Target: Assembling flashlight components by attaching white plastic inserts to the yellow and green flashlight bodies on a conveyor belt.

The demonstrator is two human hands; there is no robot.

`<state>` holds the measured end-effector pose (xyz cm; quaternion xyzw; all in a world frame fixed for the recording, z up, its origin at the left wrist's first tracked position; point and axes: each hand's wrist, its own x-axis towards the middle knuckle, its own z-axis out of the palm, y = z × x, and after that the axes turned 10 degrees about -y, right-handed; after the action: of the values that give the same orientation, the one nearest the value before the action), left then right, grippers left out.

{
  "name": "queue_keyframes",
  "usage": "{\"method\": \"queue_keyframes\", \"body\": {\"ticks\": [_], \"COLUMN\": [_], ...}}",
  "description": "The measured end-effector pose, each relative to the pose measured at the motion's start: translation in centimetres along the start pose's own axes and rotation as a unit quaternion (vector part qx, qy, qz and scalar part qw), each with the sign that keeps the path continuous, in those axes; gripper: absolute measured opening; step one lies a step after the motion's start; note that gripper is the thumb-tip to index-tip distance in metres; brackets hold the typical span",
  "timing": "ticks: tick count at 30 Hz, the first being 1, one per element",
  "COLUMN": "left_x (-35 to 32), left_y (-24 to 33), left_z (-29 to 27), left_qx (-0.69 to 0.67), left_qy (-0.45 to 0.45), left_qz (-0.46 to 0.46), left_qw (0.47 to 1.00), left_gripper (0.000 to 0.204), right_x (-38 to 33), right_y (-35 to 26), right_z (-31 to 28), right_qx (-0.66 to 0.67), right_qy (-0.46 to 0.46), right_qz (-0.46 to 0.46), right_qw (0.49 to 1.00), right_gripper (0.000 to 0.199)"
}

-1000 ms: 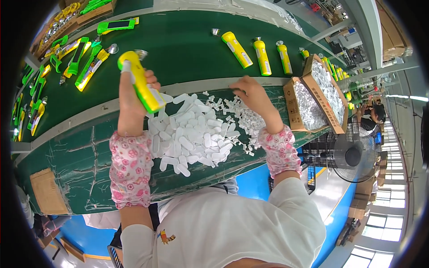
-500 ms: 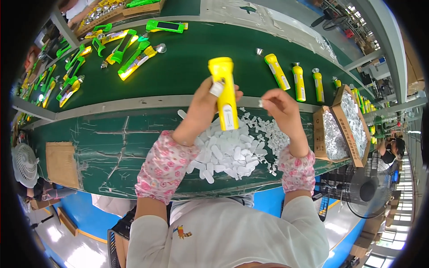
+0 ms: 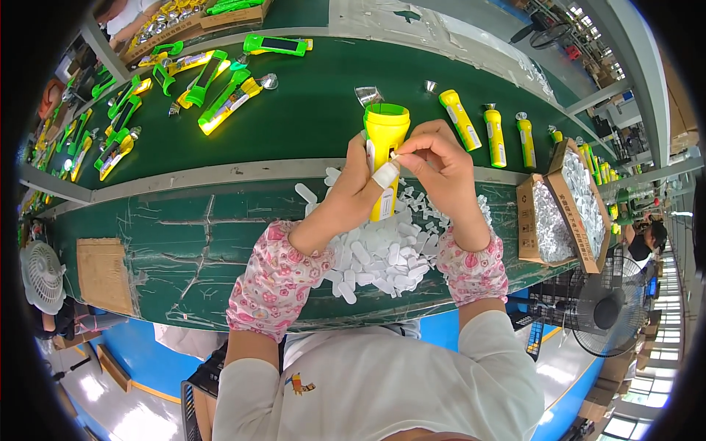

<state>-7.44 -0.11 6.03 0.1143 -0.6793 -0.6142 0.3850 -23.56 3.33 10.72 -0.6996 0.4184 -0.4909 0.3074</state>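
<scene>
My left hand (image 3: 351, 192) is wrapped round a yellow flashlight body (image 3: 387, 131), its wide green-rimmed head pointing up and away. White tape or a bandage covers that thumb. Between the thumb and finger of my right hand (image 3: 446, 176) is a small white piece (image 3: 393, 155), pressed against the flashlight's side. A silvery reflector cup (image 3: 368, 95) shows just beyond the flashlight head; whether it is attached cannot be seen. Below my hands lies a heap of flat, oval white pieces (image 3: 379, 253), with smaller white pieces (image 3: 425, 209) on its right.
Across a grey rail (image 3: 243, 170), a green belt (image 3: 309, 110) carries yellow flashlights (image 3: 494, 136) at right and green-and-yellow ones (image 3: 228, 103) at left. Cardboard boxes of small parts (image 3: 548, 220) stand right. Cardboard (image 3: 107, 275) lies left; fans (image 3: 604, 309) flank the table.
My right hand has moved left to the flashlight, bringing the small white piece against it. My left hand has tilted and shifted the flashlight slightly right; its green rim now shows.
</scene>
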Motion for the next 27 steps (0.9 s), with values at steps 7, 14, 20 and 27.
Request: {"method": "queue_keyframes", "body": {"ticks": [7, 14, 20, 27], "left_x": [-0.4, 0.6, 5.8, 1.3], "left_y": [0.5, -1.3, -3.2, -3.7], "left_z": [-0.3, -1.6, -11.0, -32.2], "left_qx": [0.041, -0.091, 0.441, 0.632], "left_qy": [0.013, 0.120, 0.121, 0.168], "left_qz": [-0.051, -0.032, 0.094, -0.441], "left_qw": [0.998, 0.988, 0.884, 0.615], "left_gripper": [0.050, 0.045, 0.048, 0.071], "right_x": [0.7, 1.8, 5.4, 5.1], "right_y": [1.6, 5.0, 8.3, 19.0], "right_z": [0.5, 1.2, -0.1, -7.7], "right_qx": [0.045, 0.102, 0.093, -0.308], "right_qy": [0.004, -0.045, -0.122, -0.065], "right_qz": [0.059, 0.106, 0.220, 0.301], "right_qw": [0.997, 0.988, 0.963, 0.900], "right_gripper": [0.056, 0.067, 0.086, 0.064]}}
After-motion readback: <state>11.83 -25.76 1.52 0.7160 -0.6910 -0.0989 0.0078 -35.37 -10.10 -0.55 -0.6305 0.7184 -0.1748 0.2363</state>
